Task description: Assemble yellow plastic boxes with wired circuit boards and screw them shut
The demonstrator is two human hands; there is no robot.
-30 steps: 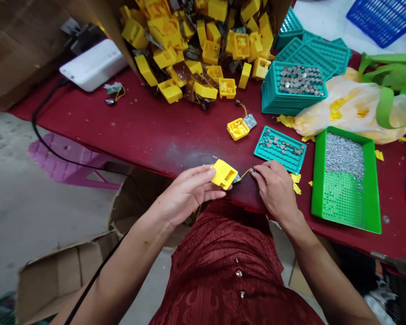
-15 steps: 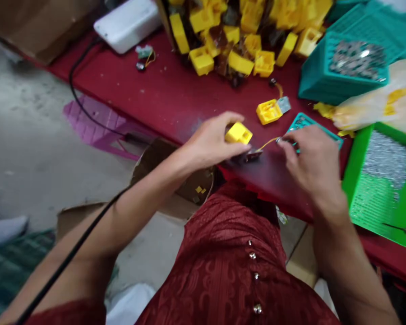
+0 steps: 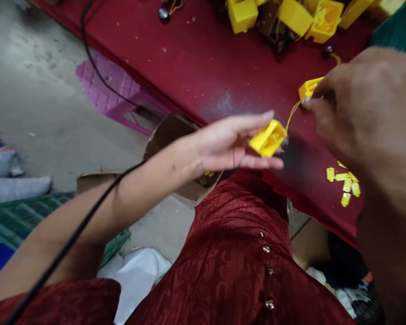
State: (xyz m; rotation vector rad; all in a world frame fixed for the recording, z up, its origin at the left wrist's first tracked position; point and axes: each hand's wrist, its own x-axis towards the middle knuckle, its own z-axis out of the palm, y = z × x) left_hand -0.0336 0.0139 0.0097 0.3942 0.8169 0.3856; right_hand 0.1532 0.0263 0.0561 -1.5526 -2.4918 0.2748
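Nearest, the patterned red garment (image 3: 237, 271) is seen below the table edge. A yellow casing (image 3: 269, 137) is held over the near part of the red table (image 3: 196, 76), gripped between thumb and fingers of the left hand (image 3: 237, 142), its hollow side exposed. From it a yellow wire (image 3: 292, 115) is led to the right hand (image 3: 368, 108), where its end is pinched between fingertips; whatever is attached there is blurred. Just beyond, a second casing (image 3: 309, 88) is partly covered by that hand. Farthest, more yellow casings (image 3: 295, 17) are heaped.
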